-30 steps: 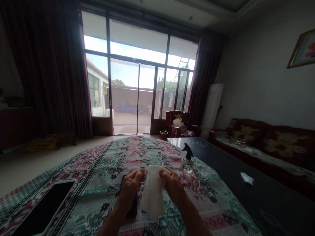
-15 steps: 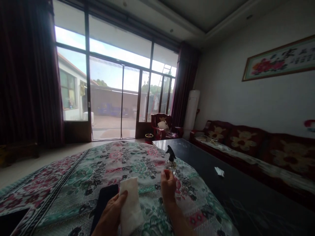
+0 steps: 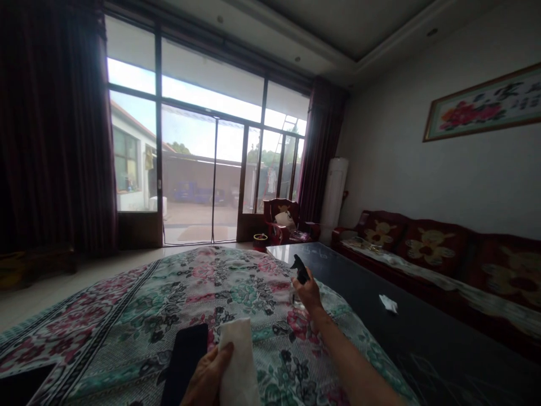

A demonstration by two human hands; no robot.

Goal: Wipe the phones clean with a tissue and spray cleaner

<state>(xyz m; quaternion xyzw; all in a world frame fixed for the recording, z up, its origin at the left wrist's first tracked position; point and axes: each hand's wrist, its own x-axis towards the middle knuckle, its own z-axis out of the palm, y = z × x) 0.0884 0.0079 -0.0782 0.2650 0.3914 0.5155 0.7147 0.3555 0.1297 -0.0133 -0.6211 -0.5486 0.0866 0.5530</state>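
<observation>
My left hand (image 3: 210, 373) is closed on a folded white tissue (image 3: 239, 361), thumb on top, held above the patterned cloth. Under and beside that hand lies a dark flat rectangular object (image 3: 186, 355). Farther out, my right hand (image 3: 308, 290) has its fingers wrapped round the neck of a clear spray bottle (image 3: 297, 299) with a black trigger head (image 3: 299, 265). The bottle stands on the cloth, and its upper part is partly hidden by the fingers.
A flowered cloth (image 3: 236, 293) covers the near surface. To the right is a dark glossy table (image 3: 359, 282) with a crumpled white tissue (image 3: 388, 304). Another dark flat object (image 3: 25, 386) lies at lower left. A red sofa (image 3: 422, 242) lines the right wall.
My right hand has reached forward and right and taken hold of the spray bottle. My left hand still holds the tissue. The whole view has shifted slightly.
</observation>
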